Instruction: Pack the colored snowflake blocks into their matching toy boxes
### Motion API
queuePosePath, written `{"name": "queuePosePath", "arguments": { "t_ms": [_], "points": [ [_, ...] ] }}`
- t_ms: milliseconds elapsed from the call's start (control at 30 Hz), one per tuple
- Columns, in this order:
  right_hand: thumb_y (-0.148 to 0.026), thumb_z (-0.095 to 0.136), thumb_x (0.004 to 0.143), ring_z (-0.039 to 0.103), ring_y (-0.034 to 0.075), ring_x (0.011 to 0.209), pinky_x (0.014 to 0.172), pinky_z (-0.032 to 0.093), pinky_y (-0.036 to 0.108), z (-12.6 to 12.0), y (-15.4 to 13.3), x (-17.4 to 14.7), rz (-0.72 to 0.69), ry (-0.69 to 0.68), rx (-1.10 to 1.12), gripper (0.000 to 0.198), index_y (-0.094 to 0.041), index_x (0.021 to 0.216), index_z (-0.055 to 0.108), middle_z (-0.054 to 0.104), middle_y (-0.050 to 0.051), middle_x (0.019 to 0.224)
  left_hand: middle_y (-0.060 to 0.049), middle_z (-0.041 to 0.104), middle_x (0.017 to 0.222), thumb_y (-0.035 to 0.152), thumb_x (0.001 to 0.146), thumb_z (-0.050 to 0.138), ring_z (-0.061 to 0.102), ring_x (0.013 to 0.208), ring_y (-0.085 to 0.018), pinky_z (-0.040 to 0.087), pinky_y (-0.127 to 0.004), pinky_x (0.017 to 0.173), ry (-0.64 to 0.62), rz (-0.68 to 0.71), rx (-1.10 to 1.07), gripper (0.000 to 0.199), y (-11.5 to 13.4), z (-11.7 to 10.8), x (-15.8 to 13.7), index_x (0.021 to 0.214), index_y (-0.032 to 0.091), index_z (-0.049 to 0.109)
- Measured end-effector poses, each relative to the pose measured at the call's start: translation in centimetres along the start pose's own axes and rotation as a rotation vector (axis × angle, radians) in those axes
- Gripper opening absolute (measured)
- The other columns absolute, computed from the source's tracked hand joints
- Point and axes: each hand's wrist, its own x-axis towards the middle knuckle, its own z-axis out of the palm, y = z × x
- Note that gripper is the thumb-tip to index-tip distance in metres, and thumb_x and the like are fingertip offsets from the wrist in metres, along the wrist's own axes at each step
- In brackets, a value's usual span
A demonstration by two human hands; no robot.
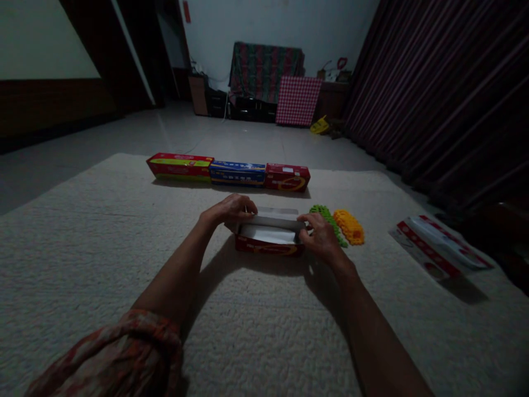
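A small red cardboard box [266, 248] stands on the quilted mat in front of me with its top open. Something white [268, 234], perhaps a roll or folded sheet, shows inside; what it is exactly I cannot make out. My left hand [231, 210] grips the raised lid at the box's left end, thumb and fingers bent around the edge. At the opposite end, my right hand [323, 236] pinches the lid and side flap. Just beyond the right hand lie a green knobbly mesh item [324, 214] and an orange one [349, 226].
Farther off, a red-and-green box [182, 168], a blue box [237, 173] and another red box [287, 177] form a row on the pale mat [124, 248]. A red-and-white package [442, 245] lies at the right. Dark curtains [417, 99] hang on that side.
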Motion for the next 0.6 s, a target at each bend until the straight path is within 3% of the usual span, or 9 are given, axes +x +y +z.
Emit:
{"name": "queuePosePath", "arguments": {
  "t_ms": [167, 333, 600],
  "points": [
    [-0.006, 0.055, 0.074, 0.066, 0.026, 0.089, 0.077, 0.058, 0.042, -0.8, -0.2, -0.1, -0.072, -0.052, 0.000, 0.035, -0.025, 0.100, 0.069, 0.068, 0.010, 0.100, -0.005, 0.077, 0.086, 0.027, 0.082, 0.070, 0.066, 0.075, -0.018, 0.049, -0.027, 0.068, -0.121, -0.036, -0.209, 0.022, -1.1, -0.2, 1.8, 0.099, 0.016, 0.081],
    [-0.007, 0.054, 0.079, 0.066, 0.026, 0.092, 0.076, 0.058, 0.039, -2.0, -0.9, -0.4, -0.124, -0.120, -0.016, 0.033, -0.022, 0.105, 0.067, 0.068, 0.010, 0.102, -0.009, 0.080, 0.105, 0.032, 0.080, 0.075, 0.071, 0.096, -0.022, 0.053, -0.030, 0.083, -0.301, 0.054, -0.400, 0.027, -2.4, -0.5, 2.4, 0.102, 0.017, 0.082],
    [-0.008, 0.054, 0.084, 0.066, 0.026, 0.099, 0.080, 0.058, 0.041, -2.2, -1.5, -0.8, -0.162, -0.101, -0.055, 0.031, -0.022, 0.109, 0.066, 0.068, 0.011, 0.107, -0.012, 0.079, 0.117, 0.035, 0.078, 0.081, 0.072, 0.108, -0.026, 0.054, -0.035, 0.094, -0.358, 0.115, -0.572, 0.031, -3.6, 0.8, 3.2, 0.104, 0.018, 0.083]
  ]
}}
